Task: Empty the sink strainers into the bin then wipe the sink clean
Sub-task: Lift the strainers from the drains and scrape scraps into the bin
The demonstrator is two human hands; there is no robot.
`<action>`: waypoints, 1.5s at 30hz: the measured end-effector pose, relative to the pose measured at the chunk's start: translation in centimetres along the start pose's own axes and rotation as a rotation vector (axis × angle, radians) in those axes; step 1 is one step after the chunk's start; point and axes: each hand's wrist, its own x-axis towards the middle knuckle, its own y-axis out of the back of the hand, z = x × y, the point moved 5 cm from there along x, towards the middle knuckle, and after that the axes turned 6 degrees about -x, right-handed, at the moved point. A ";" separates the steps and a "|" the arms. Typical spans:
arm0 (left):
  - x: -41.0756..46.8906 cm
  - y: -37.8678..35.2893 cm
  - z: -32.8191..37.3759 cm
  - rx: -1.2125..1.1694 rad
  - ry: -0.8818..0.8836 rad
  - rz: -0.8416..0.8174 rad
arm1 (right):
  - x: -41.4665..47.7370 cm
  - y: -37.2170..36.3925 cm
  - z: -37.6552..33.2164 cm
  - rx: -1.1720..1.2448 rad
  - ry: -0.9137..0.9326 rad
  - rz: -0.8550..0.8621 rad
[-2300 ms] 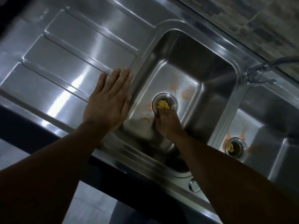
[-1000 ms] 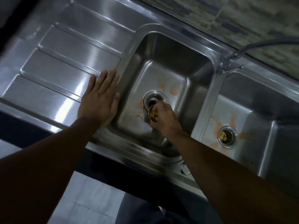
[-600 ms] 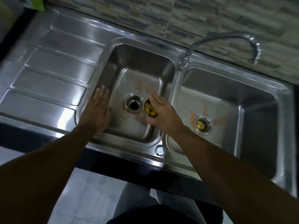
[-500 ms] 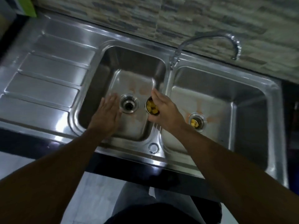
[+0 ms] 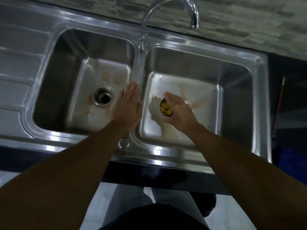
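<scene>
Where right grip (image 5: 180, 112) curls, strainer (image 5: 166, 109) sits.

anon1: how many basins here?
anon2: two, left basin (image 5: 66, 90) and right basin (image 5: 216, 105), plus one tap (image 5: 194, 15)
anon1: strainers?
anon2: just one strainer (image 5: 165, 108) i can count, one open drain (image 5: 103, 96), and one more drain rim (image 5: 189, 104) half hidden behind a hand
anon1: and hands?
anon2: two, left hand (image 5: 127, 107) and right hand (image 5: 179, 112)
</scene>
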 end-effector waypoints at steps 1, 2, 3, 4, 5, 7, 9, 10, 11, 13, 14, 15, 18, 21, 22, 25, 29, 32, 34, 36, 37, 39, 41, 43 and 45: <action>0.6 -0.2 0.2 0.015 0.004 0.007 | -0.1 -0.7 0.5 0.019 0.002 -0.018; 1.2 -0.4 0.4 0.031 -0.001 0.015 | -0.1 -1.5 1.0 0.042 -0.001 -0.034; 1.9 -0.6 0.6 0.052 -0.012 0.022 | -0.1 -2.3 1.4 0.060 -0.005 -0.050; 2.6 -0.8 0.8 0.079 -0.028 0.030 | -0.1 -3.2 1.8 0.069 -0.005 -0.069; 3.2 -0.9 0.9 0.111 -0.045 0.037 | -0.2 -4.1 2.2 0.069 0.001 -0.087; 4.1 -1.1 1.0 0.159 -0.064 0.053 | -0.2 -5.9 2.8 0.053 0.021 -0.113; 4.4 -1.3 0.9 0.174 -0.063 0.065 | 0.0 -7.4 3.2 0.051 0.032 -0.129; 4.4 -1.4 0.9 0.173 -0.065 0.073 | 0.1 -7.9 3.4 0.059 0.033 -0.140; 4.4 -1.4 0.9 0.170 -0.070 0.081 | 0.3 -8.3 3.5 0.068 0.035 -0.150; 4.4 -1.4 1.2 0.173 -0.084 0.094 | 0.6 -8.9 3.7 0.080 0.044 -0.164; 4.4 -1.4 1.3 0.183 -0.086 0.096 | 0.7 -9.2 3.8 0.079 0.049 -0.168; 4.4 -1.4 1.3 0.192 -0.084 0.096 | 0.8 -9.4 3.8 0.076 0.052 -0.173; 4.4 -1.3 1.4 0.212 -0.076 0.092 | 0.9 -10.0 3.8 0.066 0.044 -0.198; 4.4 -1.3 1.3 0.210 -0.088 0.105 | 0.9 -10.4 4.0 0.073 0.044 -0.203; 4.4 -1.4 1.3 0.208 -0.093 0.111 | 0.9 -10.6 4.1 0.070 0.052 -0.203; 4.5 -1.5 1.1 0.202 -0.100 0.129 | 0.6 -11.3 4.6 0.045 0.067 -0.220; 4.6 -1.5 0.9 0.214 -0.109 0.135 | 0.3 -11.2 5.3 0.117 0.044 -0.243; 4.6 -1.6 0.9 0.213 -0.118 0.149 | 0.2 -9.7 6.7 0.209 -0.105 -0.072; 4.6 -1.6 1.0 0.208 -0.121 0.157 | 0.0 -8.7 8.1 0.202 -0.185 -0.003; 4.6 -1.6 1.0 0.205 -0.118 0.156 | -0.2 -8.6 9.5 0.120 -0.195 -0.046; 4.6 -1.6 0.9 0.202 -0.114 0.152 | -0.3 -8.8 10.2 0.067 -0.193 -0.094; 4.6 -1.6 0.9 0.192 -0.105 0.145 | -0.4 -9.5 11.5 -0.036 -0.172 -0.198; 4.6 -1.6 1.0 0.182 -0.098 0.145 | -0.3 -10.0 12.1 -0.110 -0.131 -0.256; 4.5 -1.5 1.0 0.183 -0.095 0.141 | -0.4 -10.4 12.3 -0.169 -0.099 -0.290; 4.6 -1.5 1.1 0.188 -0.091 0.135 | -0.5 -10.8 12.4 -0.218 -0.086 -0.315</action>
